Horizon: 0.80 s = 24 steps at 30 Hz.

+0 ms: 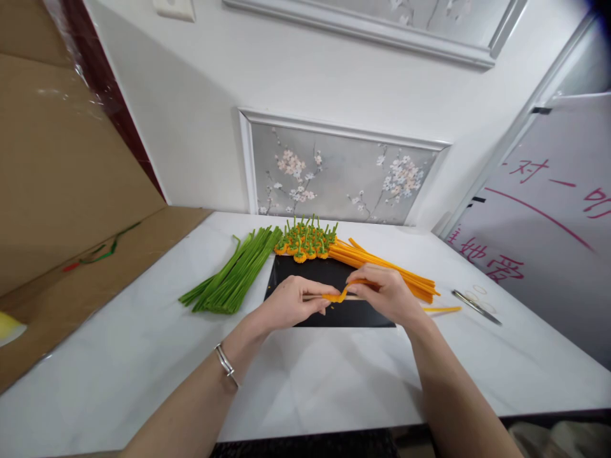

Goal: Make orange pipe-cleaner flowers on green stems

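1. Orange fuzzy stem point(342, 294) sits between the two hands, above the black mat point(344, 315) on the white desk point(329, 375). Part of it lies coiled on a thin pale stick point(311, 296), and the rest rises at a slant toward the right hand point(386, 289).
2. The step in hand looks like wrapping this stem round the stick; judging by the short orange coil, the wrap seems to be at an early stage.
3. Another turn would call for the left hand point(296, 300) to keep the stick steady while the right one leads the free length round, snug against the last loop.
4. Left fingers: closed in a pinch, thumb below and index above, gripping the stick near the coil's left end.
5. Right fingers: drawn together, with almost no gap, on the free part of the stem; the stick's other end runs in under them, and whether they grip it too I cannot tell.
6. Beyond the hands lie a bundle of green stems point(233, 273), a cluster of orange-and-green flower pieces point(305, 243) and a bundle of orange stems point(396, 270).
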Each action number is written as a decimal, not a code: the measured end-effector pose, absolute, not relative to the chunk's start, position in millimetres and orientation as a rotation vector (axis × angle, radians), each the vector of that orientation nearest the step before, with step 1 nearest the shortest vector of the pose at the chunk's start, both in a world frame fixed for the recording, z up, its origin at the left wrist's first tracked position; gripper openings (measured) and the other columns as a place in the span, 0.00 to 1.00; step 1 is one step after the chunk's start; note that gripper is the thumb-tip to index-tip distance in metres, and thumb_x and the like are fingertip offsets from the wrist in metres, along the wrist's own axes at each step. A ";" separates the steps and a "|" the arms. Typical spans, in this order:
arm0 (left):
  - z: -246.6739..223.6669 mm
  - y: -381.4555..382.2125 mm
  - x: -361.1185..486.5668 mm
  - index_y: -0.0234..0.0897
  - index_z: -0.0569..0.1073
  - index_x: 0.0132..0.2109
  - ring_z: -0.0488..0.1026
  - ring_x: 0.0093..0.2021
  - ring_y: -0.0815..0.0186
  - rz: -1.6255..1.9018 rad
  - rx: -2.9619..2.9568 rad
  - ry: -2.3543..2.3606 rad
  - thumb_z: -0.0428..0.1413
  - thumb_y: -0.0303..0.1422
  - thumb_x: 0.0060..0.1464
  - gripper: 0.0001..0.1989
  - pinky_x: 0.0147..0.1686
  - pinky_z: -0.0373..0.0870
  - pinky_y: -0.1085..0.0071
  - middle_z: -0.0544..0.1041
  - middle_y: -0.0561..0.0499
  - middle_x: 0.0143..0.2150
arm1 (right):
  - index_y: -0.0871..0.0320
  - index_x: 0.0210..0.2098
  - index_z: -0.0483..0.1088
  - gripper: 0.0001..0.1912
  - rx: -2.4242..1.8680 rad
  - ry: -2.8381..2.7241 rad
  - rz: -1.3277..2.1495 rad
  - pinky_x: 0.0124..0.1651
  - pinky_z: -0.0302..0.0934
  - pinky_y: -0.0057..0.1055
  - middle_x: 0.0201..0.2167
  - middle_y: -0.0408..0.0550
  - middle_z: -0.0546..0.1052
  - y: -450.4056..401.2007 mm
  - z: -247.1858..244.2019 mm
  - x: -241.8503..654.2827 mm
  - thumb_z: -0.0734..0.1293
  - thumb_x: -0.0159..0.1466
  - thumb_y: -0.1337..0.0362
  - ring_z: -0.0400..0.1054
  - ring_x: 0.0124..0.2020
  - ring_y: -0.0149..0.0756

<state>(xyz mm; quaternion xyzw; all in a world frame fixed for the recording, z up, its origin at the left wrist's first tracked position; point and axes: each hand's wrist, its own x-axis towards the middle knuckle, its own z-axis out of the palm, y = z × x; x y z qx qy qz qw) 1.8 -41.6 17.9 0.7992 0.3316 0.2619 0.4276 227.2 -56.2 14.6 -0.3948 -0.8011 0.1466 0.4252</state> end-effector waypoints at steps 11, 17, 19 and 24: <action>23.2 -43.7 3.8 0.35 0.78 0.47 0.76 0.30 0.68 0.800 1.799 0.715 0.58 0.31 0.52 0.15 0.35 0.73 0.71 0.80 0.50 0.29 | 0.57 0.29 0.71 0.10 -1.051 -2.078 0.649 0.30 0.58 0.26 0.26 0.42 0.72 -55.5 4.8 230.7 0.60 0.65 0.67 0.65 0.27 0.30; 18.2 -41.3 9.4 0.32 0.77 0.49 0.76 0.32 0.66 1.018 1.830 0.811 0.57 0.32 0.53 0.16 0.39 0.73 0.70 0.81 0.50 0.29 | 0.57 0.38 0.68 0.11 -1.069 -1.975 0.578 0.29 0.57 0.28 0.25 0.43 0.71 -62.3 2.9 219.8 0.58 0.67 0.58 0.62 0.25 0.30; 14.2 -41.5 12.2 0.33 0.76 0.51 0.77 0.33 0.65 1.054 1.811 0.842 0.57 0.32 0.53 0.18 0.39 0.74 0.70 0.82 0.47 0.37 | 0.58 0.43 0.65 0.15 -1.058 -1.822 0.658 0.26 0.55 0.27 0.20 0.39 0.66 -61.9 1.6 212.3 0.56 0.68 0.54 0.58 0.21 0.29; 7.8 -42.7 14.8 0.37 0.78 0.45 0.77 0.33 0.66 1.037 1.989 0.960 0.56 0.34 0.55 0.12 0.34 0.71 0.73 0.81 0.51 0.38 | 0.58 0.30 0.64 0.21 -1.063 -1.569 0.767 0.18 0.44 0.26 0.15 0.35 0.54 -61.7 -0.3 194.7 0.57 0.65 0.46 0.46 0.16 0.25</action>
